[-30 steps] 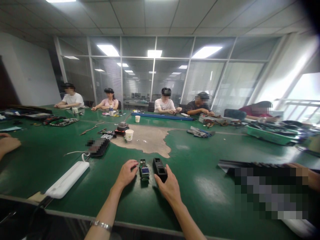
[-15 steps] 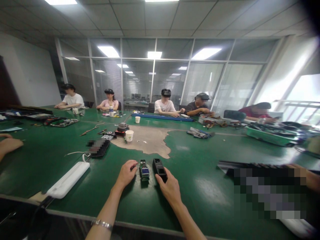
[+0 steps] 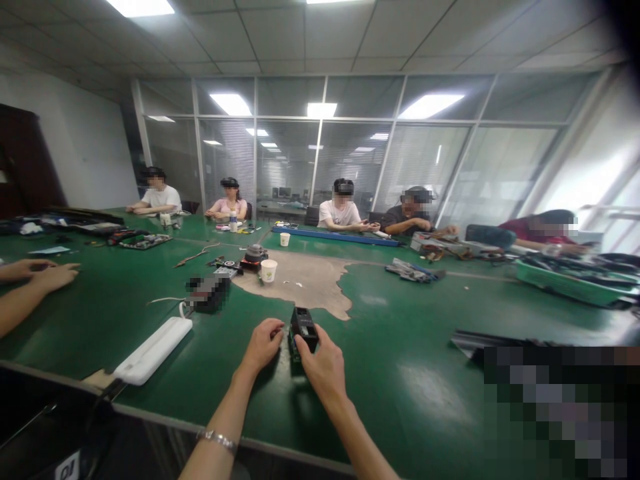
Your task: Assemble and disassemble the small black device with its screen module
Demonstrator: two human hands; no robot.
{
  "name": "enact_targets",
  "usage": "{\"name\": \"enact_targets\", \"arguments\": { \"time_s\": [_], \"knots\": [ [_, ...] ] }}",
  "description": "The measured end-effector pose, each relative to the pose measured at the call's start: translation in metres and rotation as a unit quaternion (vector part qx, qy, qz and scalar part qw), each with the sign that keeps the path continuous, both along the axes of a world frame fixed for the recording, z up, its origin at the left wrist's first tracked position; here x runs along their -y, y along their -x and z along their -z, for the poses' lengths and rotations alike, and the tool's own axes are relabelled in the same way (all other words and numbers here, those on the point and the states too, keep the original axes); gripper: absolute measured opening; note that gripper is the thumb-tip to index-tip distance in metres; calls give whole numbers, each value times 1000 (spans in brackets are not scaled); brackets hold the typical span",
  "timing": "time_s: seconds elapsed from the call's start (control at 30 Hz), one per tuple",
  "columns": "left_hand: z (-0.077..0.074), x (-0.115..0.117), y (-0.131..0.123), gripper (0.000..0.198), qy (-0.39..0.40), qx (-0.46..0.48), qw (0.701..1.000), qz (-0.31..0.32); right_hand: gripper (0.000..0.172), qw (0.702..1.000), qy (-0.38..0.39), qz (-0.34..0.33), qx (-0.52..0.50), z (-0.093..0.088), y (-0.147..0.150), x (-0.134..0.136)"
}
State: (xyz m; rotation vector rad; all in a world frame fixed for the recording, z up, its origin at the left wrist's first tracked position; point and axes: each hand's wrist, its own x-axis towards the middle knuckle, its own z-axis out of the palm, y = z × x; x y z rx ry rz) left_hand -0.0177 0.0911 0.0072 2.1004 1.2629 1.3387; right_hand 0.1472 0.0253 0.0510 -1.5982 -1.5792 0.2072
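A black plastic housing (image 3: 304,328) with rectangular openings is gripped by my right hand (image 3: 323,363), thumb on the near side and fingers along the right. The housing sits right over a green circuit board (image 3: 293,348). Only the board's left and lower edges show; how far it sits inside the housing is hidden. Just to the left rests my left hand (image 3: 265,343), its fingers loosely curved and the thumb a little apart from them. Nothing shows in it, and it does not visibly touch the housing.
A white power strip (image 3: 155,350) lies left on the green table (image 3: 380,373). Beyond are a paper cup (image 3: 269,271), a bare brown patch (image 3: 315,283) and gloves (image 3: 413,271). A co-worker's hands (image 3: 50,275) are at left. A green basket (image 3: 570,283) stands right.
My right hand has brought the black housing leftward over the circuit board, which was standing uncovered. My left hand has stayed close beside the board. The view has turned slightly left.
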Motion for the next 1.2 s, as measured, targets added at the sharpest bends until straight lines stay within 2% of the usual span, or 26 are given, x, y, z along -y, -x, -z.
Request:
{"name": "enact_targets", "arguments": {
  "time_s": [0.27, 0.5, 0.7, 0.97, 1.2],
  "knots": [
    [-3, 0, 0, 22, -5, -8, 1000, -2, 51, 994, 59, 26, 84, -1, 13, -1],
    [2, -3, 0, 24, -18, -18, 1000, -11, 57, 991, 81, 21, 106, 17, 11, 4],
    [6, -6, 0, 25, -12, -16, 1000, -8, 84, 994, 66, 11, 84, 27, 4, -5],
    [-1, -1, -1, 19, -17, -41, 999, -11, 64, 998, -24, -46, 40, 48, 1, -5],
    [-1, -1, -3, 14, -10, -44, 999, -27, 48, 997, -28, -72, 4, 44, 1, -5]
  ]
}}
